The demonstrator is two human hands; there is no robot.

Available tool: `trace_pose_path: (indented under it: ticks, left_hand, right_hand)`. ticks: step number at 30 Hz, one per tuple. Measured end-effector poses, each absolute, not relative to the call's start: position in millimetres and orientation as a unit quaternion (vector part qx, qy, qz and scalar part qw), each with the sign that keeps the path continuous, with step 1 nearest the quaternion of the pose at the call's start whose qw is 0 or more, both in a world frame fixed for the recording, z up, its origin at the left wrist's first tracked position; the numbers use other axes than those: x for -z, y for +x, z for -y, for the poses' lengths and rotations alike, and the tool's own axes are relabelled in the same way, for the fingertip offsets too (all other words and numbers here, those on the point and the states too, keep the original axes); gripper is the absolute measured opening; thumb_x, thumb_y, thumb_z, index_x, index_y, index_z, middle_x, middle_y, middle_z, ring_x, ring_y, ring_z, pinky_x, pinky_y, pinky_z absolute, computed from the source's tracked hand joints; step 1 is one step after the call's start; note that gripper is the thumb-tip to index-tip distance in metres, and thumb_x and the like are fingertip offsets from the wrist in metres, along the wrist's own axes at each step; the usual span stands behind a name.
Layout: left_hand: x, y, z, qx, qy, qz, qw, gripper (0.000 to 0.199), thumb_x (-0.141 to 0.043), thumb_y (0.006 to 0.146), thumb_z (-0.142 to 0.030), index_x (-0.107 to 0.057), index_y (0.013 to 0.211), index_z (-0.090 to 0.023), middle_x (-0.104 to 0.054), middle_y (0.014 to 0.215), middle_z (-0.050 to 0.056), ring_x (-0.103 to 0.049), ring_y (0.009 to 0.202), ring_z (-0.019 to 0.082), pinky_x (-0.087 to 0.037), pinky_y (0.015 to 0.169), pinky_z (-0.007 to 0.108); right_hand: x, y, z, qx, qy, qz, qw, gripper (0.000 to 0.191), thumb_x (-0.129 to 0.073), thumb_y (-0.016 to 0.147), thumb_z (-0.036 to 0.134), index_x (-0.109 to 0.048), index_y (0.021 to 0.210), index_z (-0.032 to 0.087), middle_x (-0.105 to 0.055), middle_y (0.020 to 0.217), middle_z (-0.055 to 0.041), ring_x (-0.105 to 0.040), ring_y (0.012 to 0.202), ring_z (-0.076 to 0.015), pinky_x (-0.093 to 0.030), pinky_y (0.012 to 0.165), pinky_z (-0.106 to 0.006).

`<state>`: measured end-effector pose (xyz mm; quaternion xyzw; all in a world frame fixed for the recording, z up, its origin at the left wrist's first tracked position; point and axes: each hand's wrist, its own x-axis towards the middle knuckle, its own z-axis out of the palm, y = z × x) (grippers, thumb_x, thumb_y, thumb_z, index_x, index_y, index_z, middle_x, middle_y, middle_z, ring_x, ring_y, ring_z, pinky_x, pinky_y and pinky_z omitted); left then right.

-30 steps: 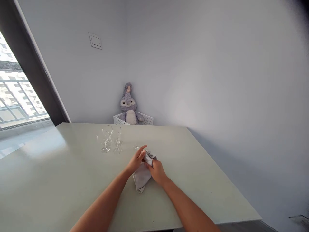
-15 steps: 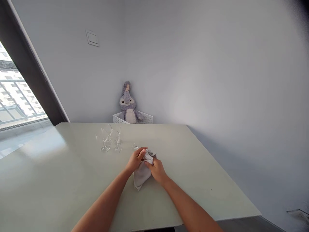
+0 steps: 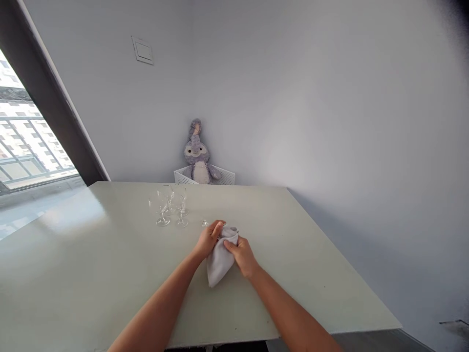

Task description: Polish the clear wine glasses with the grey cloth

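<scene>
My left hand (image 3: 208,240) is closed around a clear stemmed glass (image 3: 205,223), whose foot pokes out beyond the fingers on the far left side. Most of that glass is hidden by the hand and by a light grey cloth (image 3: 221,263). The cloth is bunched at the glass's mouth, and its loose end hangs down between my forearms. Pinching the cloth from the right, with the thumb on top, is my right hand (image 3: 242,255). Both hands are close together above the table.
Several clear stemmed glasses (image 3: 163,222) stand upright in a group on the pale table (image 3: 300,274), left of my hands. Behind the table's far edge, a plush toy (image 3: 201,172) sits in a white perforated basket (image 3: 227,179). Walls bound the back and right; a window is at left.
My right hand has shifted slightly on the cloth, which now hangs smoother and fuller. The glass's foot has tilted and shows less. The whole view has shifted a little.
</scene>
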<state>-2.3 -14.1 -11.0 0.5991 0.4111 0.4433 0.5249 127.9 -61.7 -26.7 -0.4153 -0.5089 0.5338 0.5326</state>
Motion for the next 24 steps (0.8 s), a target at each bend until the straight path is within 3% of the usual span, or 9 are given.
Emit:
trace_pose_path:
  ticks: [3, 5, 8, 10, 12, 16, 20, 22, 24]
  left_hand:
    - [4, -1, 20, -0.451, 0.584, -0.309, 0.599, 0.046, -0.057, 0.074, -0.038, -0.049, 0.118, -0.027, -0.056, 0.111, 0.005, -0.052, 0.089, 0.018, -0.041, 0.072, 0.026]
    - [2, 0, 22, -0.454, 0.566, -0.262, 0.636, 0.053, -0.061, 0.072, -0.033, -0.045, 0.122, -0.028, -0.049, 0.121, 0.006, -0.050, 0.098, 0.020, -0.040, 0.077, 0.027]
    - [4, 0, 19, -0.462, 0.556, -0.275, 0.634, 0.052, -0.061, 0.071, -0.034, -0.046, 0.120, -0.025, -0.059, 0.097, 0.006, -0.054, 0.084, 0.017, -0.041, 0.071, 0.026]
    - [8, -1, 15, -0.456, 0.563, -0.310, 0.616, 0.047, -0.059, 0.072, -0.039, -0.050, 0.115, -0.023, -0.058, 0.076, 0.001, -0.052, 0.067, 0.013, -0.040, 0.062, 0.025]
    - [12, -2, 13, -0.449, 0.587, -0.357, 0.571, 0.040, -0.053, 0.075, -0.044, -0.056, 0.106, -0.021, -0.056, 0.068, 0.000, -0.049, 0.061, 0.012, -0.038, 0.059, 0.024]
    - [15, -1, 15, -0.454, 0.627, -0.418, 0.475, 0.034, -0.050, 0.077, -0.044, -0.062, 0.100, -0.022, -0.060, 0.087, 0.005, -0.052, 0.081, 0.018, -0.038, 0.073, 0.028]
    - [12, 2, 18, -0.457, 0.602, -0.338, 0.561, 0.047, -0.055, 0.075, -0.039, -0.048, 0.120, -0.026, -0.054, 0.112, 0.006, -0.051, 0.094, 0.019, -0.039, 0.078, 0.027]
    - [10, 1, 17, -0.451, 0.595, -0.329, 0.578, 0.052, -0.057, 0.073, -0.039, -0.045, 0.123, -0.026, -0.057, 0.104, 0.006, -0.053, 0.082, 0.017, -0.040, 0.070, 0.026]
    - [8, -1, 15, -0.450, 0.601, -0.365, 0.551, 0.048, -0.056, 0.073, -0.041, -0.050, 0.117, -0.022, -0.059, 0.082, 0.003, -0.050, 0.066, 0.013, -0.039, 0.061, 0.024]
  right_hand:
    - [18, 136, 56, -0.633, -0.356, 0.375, 0.576, 0.034, -0.058, 0.072, 0.042, -0.061, 0.094, 0.016, -0.064, 0.079, -0.0056, -0.059, 0.067, -0.0172, -0.047, 0.062, -0.030]
    - [13, 139, 56, -0.652, -0.348, 0.352, 0.574, 0.033, -0.059, 0.071, 0.042, -0.061, 0.092, 0.017, -0.064, 0.075, -0.0053, -0.057, 0.061, -0.0154, -0.046, 0.057, -0.027]
    - [12, 136, 62, -0.625, -0.373, 0.407, 0.552, 0.036, -0.062, 0.068, 0.041, -0.061, 0.096, 0.018, -0.064, 0.074, -0.0042, -0.056, 0.060, -0.0151, -0.046, 0.056, -0.027]
    - [17, 130, 66, -0.554, -0.416, 0.470, 0.547, 0.035, -0.064, 0.066, 0.040, -0.062, 0.093, 0.018, -0.064, 0.077, -0.0036, -0.057, 0.066, -0.0166, -0.046, 0.061, -0.029]
    - [23, 124, 68, -0.492, -0.458, 0.505, 0.542, 0.030, -0.064, 0.065, 0.040, -0.064, 0.086, 0.018, -0.064, 0.075, -0.0029, -0.056, 0.068, -0.0177, -0.045, 0.063, -0.029]
    - [24, 123, 63, -0.593, -0.409, 0.410, 0.560, 0.030, -0.060, 0.069, 0.042, -0.061, 0.088, 0.018, -0.064, 0.076, -0.0038, -0.058, 0.069, -0.0192, -0.046, 0.063, -0.032]
    - [17, 130, 59, -0.670, -0.321, 0.326, 0.585, 0.030, -0.059, 0.071, 0.042, -0.061, 0.090, 0.019, -0.064, 0.087, -0.0055, -0.059, 0.077, -0.0186, -0.046, 0.070, -0.033]
    - [17, 130, 61, -0.664, -0.326, 0.353, 0.573, 0.032, -0.058, 0.073, 0.043, -0.060, 0.094, 0.019, -0.064, 0.087, -0.0051, -0.059, 0.076, -0.0177, -0.046, 0.070, -0.033]
    - [21, 126, 65, -0.623, -0.364, 0.420, 0.550, 0.033, -0.060, 0.071, 0.041, -0.061, 0.095, 0.018, -0.064, 0.083, -0.0041, -0.058, 0.073, -0.0175, -0.045, 0.067, -0.031]
